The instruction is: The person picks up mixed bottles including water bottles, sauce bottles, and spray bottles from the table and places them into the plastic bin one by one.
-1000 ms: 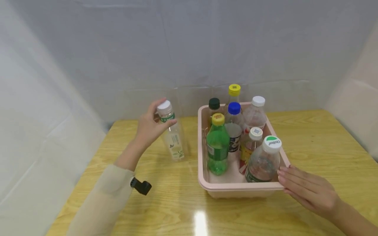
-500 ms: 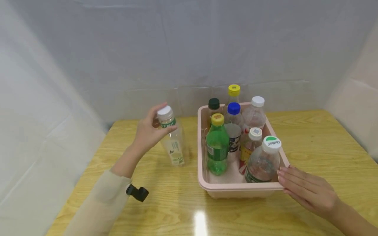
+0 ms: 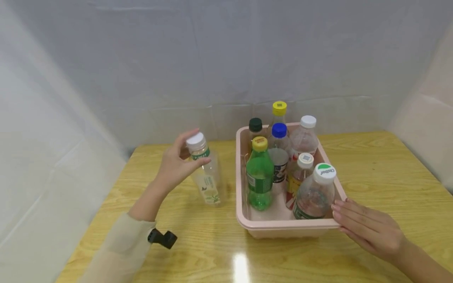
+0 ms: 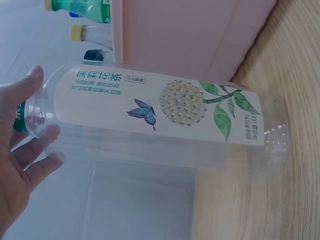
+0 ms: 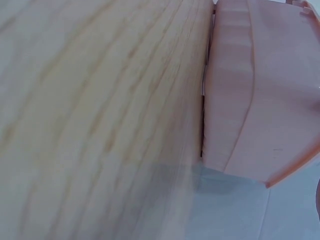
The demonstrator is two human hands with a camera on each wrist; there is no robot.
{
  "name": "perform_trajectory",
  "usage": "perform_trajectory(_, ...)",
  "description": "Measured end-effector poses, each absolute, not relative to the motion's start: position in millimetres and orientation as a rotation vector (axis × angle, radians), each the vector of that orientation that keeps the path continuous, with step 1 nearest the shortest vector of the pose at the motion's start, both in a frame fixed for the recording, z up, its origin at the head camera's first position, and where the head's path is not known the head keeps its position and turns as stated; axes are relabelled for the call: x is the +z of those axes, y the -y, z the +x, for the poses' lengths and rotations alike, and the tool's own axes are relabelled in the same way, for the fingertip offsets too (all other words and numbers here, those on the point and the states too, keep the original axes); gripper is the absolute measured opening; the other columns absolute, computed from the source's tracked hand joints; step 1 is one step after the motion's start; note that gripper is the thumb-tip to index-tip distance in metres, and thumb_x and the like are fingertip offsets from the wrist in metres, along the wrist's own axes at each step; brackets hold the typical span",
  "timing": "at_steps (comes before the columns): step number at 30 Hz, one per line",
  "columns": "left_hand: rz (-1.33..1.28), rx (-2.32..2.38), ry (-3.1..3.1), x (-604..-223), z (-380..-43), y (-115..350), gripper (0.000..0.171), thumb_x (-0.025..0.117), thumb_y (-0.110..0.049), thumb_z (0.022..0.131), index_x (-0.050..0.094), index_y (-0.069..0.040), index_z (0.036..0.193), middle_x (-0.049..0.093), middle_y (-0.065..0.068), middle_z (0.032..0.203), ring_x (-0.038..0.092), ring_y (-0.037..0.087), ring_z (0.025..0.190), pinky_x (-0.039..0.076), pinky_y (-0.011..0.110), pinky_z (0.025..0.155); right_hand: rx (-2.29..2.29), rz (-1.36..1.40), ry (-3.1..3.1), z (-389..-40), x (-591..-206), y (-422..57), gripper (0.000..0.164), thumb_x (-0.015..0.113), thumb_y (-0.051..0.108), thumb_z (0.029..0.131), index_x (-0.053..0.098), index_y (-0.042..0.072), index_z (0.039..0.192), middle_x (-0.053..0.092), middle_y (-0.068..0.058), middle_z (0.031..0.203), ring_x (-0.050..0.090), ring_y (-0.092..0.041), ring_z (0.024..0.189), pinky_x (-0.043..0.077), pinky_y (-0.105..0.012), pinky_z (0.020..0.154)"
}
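My left hand (image 3: 175,165) grips a clear plastic bottle (image 3: 209,184) round its neck, just under the white cap. The bottle leans slightly, left of the pink bin (image 3: 290,225). In the left wrist view, the bottle's label (image 4: 160,107) carries a white flower, green leaves and a blue butterfly. Whether its base touches the table I cannot tell. My right hand (image 3: 371,228) lies with straight fingers against the bin's near right corner. Inside the bin stand several bottles, among them a green bottle (image 3: 260,175) and a clear bottle with a white-and-green cap (image 3: 315,196).
Also in the bin are bottles with a blue cap (image 3: 279,130), a yellow cap (image 3: 279,108) and a dark cap (image 3: 255,124). The wooden table (image 3: 198,243) ends at a pale sheet (image 3: 170,78) behind. A black strap device (image 3: 162,238) sits on my left wrist.
My left hand has brought the clear bottle a little lower and nearer to me. The right hand and the bin have hardly moved.
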State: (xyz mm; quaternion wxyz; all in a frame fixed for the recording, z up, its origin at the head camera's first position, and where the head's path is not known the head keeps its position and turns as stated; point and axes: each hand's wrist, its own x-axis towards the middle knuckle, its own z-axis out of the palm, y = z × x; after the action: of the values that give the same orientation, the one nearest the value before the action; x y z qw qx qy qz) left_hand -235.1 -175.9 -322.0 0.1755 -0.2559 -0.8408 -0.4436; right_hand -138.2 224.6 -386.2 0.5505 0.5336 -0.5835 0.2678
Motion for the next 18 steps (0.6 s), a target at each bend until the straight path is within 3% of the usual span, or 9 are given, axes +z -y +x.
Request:
perform_trajectory(8,-0.682,-1.308,2.43,-322.7,-230.5,182.9,0.078,0.08,-0.007,0.075,0.041,-0.019,0.141,0.059,0.015,0.118,0.062,0.029,0.102,0.053,0.041,0.091,0.638,1.265,1.377,-139.2,-386.8,-224.8,0.022,0.061,0.011,0.092,0.071,-0.008,0.099,0.07,-0.022,0.1,0.066,-0.027,0.104,0.049,-0.031,0.097)
perform_trajectory(18,-0.823,-1.219,2.345,-316.3,-215.2,181.2,0.079,0.08,0.002,0.071,0.044,-0.01,0.139,0.062,0.016,0.112,0.064,0.026,0.096,0.053,0.019,0.085,0.637,1.265,1.38,-140.3,-388.7,-225.7,0.022,0.061,0.01,0.092,0.07,-0.008,0.1,0.07,-0.022,0.1,0.065,-0.028,0.105,0.049,-0.031,0.098)
